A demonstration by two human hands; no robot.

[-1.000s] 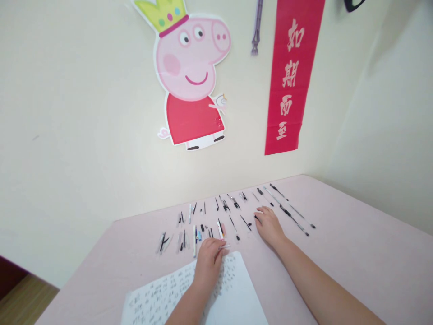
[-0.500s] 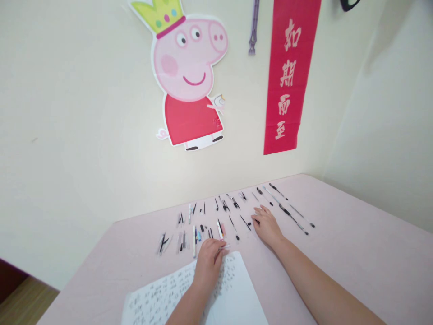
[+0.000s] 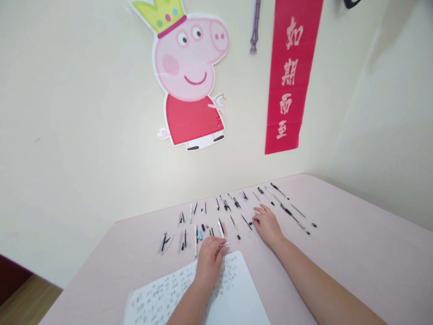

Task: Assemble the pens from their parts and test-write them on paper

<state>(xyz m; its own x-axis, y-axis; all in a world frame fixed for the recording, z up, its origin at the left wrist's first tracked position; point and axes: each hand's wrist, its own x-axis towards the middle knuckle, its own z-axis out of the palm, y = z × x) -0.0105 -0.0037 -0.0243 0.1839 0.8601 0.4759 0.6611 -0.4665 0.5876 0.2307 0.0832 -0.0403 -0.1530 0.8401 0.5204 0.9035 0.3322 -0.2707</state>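
Observation:
My left hand (image 3: 209,258) rests on the top edge of a written sheet of paper (image 3: 233,293), fingers curled on a thin clear pen tube (image 3: 223,245) that sticks out to the right. My right hand (image 3: 268,223) lies further back on the pink table (image 3: 355,253), fingers bent, fingertips pinching a small black pen part (image 3: 254,220). Several pens and pen parts (image 3: 219,221) are laid out in rows just beyond both hands. Longer black pens (image 3: 291,212) lie to the right of my right hand.
The table stands in a corner, with walls close behind and to the right. A cartoon pig cut-out (image 3: 191,76) and a red banner with characters (image 3: 289,76) hang on the back wall. Wooden floor (image 3: 23,302) shows past the table's left edge.
Almost nothing differs; my right hand has drawn its fingers slightly in toward the small black part, and the view has shifted a little.

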